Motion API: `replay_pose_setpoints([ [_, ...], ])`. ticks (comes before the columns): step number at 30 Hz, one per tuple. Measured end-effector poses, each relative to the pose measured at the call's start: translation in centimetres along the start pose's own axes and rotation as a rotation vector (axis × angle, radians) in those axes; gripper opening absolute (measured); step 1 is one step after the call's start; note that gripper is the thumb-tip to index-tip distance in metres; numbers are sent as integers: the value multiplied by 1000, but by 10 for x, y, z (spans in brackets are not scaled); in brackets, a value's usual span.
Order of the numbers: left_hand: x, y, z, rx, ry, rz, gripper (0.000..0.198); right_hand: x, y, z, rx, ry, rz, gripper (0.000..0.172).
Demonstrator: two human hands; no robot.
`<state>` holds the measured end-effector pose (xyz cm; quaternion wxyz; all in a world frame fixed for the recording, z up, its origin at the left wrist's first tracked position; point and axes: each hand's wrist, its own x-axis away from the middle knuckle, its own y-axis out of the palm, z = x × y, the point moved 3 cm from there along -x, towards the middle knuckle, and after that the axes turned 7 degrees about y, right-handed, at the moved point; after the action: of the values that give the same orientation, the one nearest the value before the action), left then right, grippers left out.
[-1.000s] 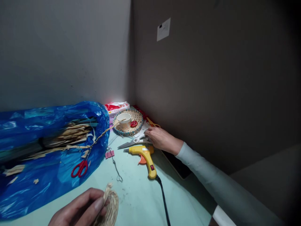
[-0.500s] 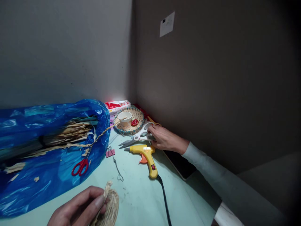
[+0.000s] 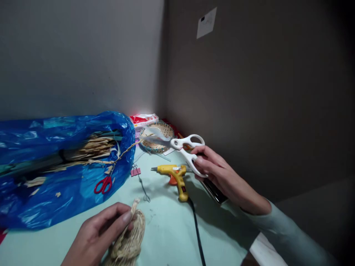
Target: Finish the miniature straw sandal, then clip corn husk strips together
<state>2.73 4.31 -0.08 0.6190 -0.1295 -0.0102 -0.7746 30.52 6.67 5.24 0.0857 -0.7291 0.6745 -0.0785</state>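
My right hand (image 3: pixel 212 164) grips white-handled scissors (image 3: pixel 177 144) by one handle loop, lifted above the table with the blades partly apart and pointing left. Pinched between the thumb and forefinger of my left hand (image 3: pixel 108 225) is the loose end of a woven straw piece (image 3: pixel 129 236), whose lower part runs out of view. A yellow glue gun (image 3: pixel 177 177) lies on its side beneath the scissors, its black cord trailing toward me. Behind the blades is a round woven tray (image 3: pixel 165 130), partly hidden.
A blue plastic bag (image 3: pixel 83 210) with a bundle of dried straw (image 3: pixel 94 149) covers the left side. Red scissors (image 3: pixel 103 184) rest on it. A pink binder clip (image 3: pixel 135 171) and a dark flat device (image 3: pixel 216 193) lie on the table. Walls close off the back and right.
My right hand has picked the white scissors up off the table and drawn them toward me, with the blades spread wider. My left hand keeps its pinch on the straw piece. The view has shifted slightly.
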Motion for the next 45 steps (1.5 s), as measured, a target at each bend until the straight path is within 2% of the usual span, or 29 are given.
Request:
replay_pose_setpoints([
  [2, 1, 1, 1, 13, -3, -9, 33, 19, 8, 1, -354, 111, -28, 14],
  [3, 2, 1, 2, 22, -8, -12, 33, 28, 11, 2, -436, 124, -34, 17],
  [5, 3, 1, 3, 30, -14, -19, 33, 43, 12, 3, -428, 99, 5, 19],
  [9, 5, -1, 6, 5, 6, -52, 32, 64, 0, 6, 13, -25, 208, 14],
  [15, 10, -2, 4, -2, 40, -20, 28, 95, 0, 5, 708, -316, 276, 8],
  [17, 13, -1, 4, 23, 39, -6, 26, 104, 2, 3, 848, -380, 331, 9],
  [19, 17, 0, 6, 47, 50, 17, 24, 109, 4, 1, 898, -372, 320, 12],
  [23, 22, 0, 10, 34, 63, 48, 22, 110, 6, 2, 720, -134, 217, 21],
  [26, 23, 0, 8, 53, 25, 29, 25, 112, 5, 8, 590, -34, 233, 18],
  [29, 24, 1, 6, 124, -10, 44, 26, 116, 2, 17, 493, 3, 272, 11],
  [30, 25, 2, 6, 141, -19, 45, 26, 117, 2, 18, 472, 7, 291, 14],
  [35, 25, 4, 10, 90, 28, 39, 29, 121, 1, 13, 570, -49, 361, 56],
  [37, 24, 4, 10, 57, 41, 38, 28, 120, 2, 10, 616, -64, 356, 65],
  [42, 21, 2, 7, 35, 42, 39, 28, 116, 3, 11, 573, -22, 233, 56],
  [45, 20, 0, 4, 14, 51, -1, 30, 117, 1, 15, 439, 103, 262, 57],
])
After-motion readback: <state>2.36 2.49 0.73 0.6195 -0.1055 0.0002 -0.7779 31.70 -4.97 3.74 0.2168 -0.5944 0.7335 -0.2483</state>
